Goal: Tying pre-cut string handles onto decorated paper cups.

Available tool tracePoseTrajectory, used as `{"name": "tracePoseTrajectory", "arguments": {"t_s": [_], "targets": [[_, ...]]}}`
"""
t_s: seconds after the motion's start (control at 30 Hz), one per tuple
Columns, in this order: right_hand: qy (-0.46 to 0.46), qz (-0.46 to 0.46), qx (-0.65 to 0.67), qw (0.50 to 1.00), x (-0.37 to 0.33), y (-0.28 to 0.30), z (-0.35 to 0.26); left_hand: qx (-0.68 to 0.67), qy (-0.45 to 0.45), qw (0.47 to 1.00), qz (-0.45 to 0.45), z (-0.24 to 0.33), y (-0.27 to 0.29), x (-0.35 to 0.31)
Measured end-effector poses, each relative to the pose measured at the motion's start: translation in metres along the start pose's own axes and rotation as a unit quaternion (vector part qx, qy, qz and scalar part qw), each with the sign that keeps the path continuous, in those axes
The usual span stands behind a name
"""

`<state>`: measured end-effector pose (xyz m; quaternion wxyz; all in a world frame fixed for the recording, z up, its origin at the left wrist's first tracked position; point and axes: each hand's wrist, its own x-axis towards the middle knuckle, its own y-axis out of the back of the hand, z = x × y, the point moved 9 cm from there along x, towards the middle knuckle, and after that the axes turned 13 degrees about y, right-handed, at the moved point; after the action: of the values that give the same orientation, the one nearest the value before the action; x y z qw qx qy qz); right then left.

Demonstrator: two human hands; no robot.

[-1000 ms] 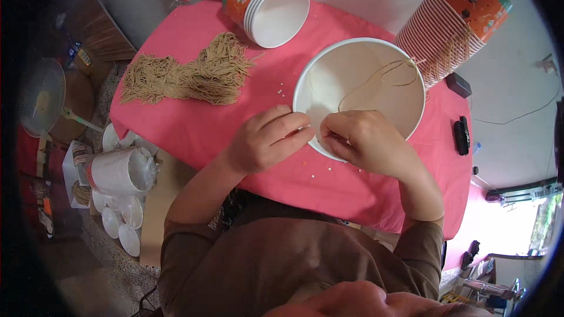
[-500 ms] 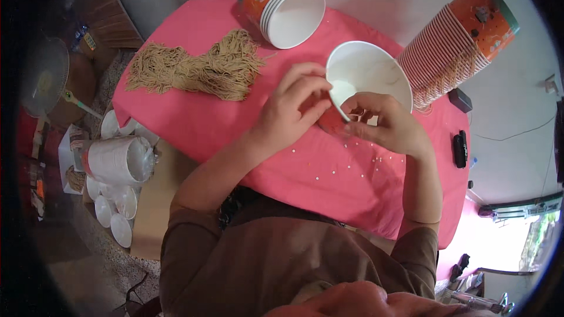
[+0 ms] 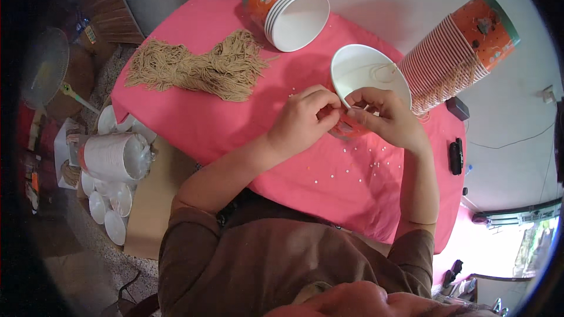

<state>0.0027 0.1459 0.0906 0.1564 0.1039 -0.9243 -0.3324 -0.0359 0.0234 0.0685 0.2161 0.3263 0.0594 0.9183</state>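
Observation:
In front of me a paper bucket point(image 3: 359, 69), white inside and orange outside, tilts on the table with its mouth toward me. A thin loop of cord point(image 3: 383, 73) lies against its inner wall. My right hand point(image 3: 392, 118) is closed on the near rim, fingers curled over it and thumb outside. Just left of the rim, my left hand point(image 3: 306, 118) is closed in a pinch at the bucket's outer wall. Whatever sits between its fingertips is too small to make out.
A bundle of tan cord point(image 3: 197, 64) lies at the left of the pink-covered table point(image 3: 223, 135). Stacked buckets point(image 3: 299, 19) rest behind, and a tall leaning stack point(image 3: 446, 53) stands right with cords hanging along it. Small white bits point(image 3: 346, 170) are scattered near. White lids point(image 3: 116, 227) lie lower left.
My left hand has gone from spread fingers on the rim to a pinch lower down, near the right fingertips. The cord loop inside the bucket shows more clearly.

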Motion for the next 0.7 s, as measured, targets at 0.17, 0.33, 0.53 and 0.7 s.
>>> {"name": "tracePoseTrajectory", "arguments": {"t_s": [0.17, 0.33, 0.53, 0.7], "targets": [[-0.03, 0.004, -0.071, 0.997, -0.006, 0.017, -0.008, -0.138, 0.11, 0.984, 0.01, -0.035, 0.018, 0.002], [0.035, 0.08, -0.184, 0.979, -0.015, 0.037, -0.022, -0.425, 0.241, 0.869, -0.076, -0.046, 0.028, 0.013], [0.028, 0.089, -0.054, 0.994, -0.001, 0.022, -0.04, -0.445, 0.285, 0.817, -0.231, -0.023, -0.002, 0.014], [0.068, 0.079, 0.094, 0.99, 0.013, 0.0, -0.043, -0.441, 0.287, 0.813, -0.247, -0.02, -0.009, 0.011]]}}
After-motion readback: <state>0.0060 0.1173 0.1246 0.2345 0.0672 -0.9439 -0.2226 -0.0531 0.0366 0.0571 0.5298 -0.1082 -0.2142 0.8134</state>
